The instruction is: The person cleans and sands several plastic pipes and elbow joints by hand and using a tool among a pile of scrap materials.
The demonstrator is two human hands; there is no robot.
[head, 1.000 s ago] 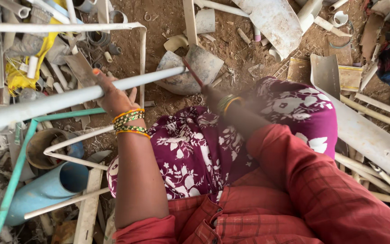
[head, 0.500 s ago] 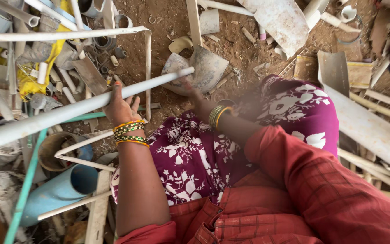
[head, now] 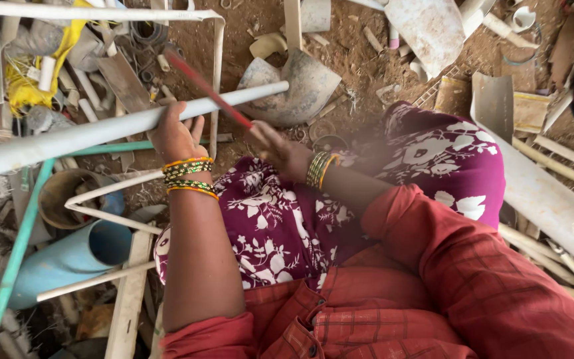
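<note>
Left hand (head: pixel 175 135) is clamped round the long white pipe (head: pixel 127 123), and right hand (head: pixel 280 149) grips a red-handled hacksaw (head: pixel 204 86) across it. Probably best to hold the pipe dead steady and saw evenly.

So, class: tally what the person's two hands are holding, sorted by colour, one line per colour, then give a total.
White: 1, the long white pipe gripped by the left hand
Red: 1, the thin red tool held by the right hand
Total: 2
</note>
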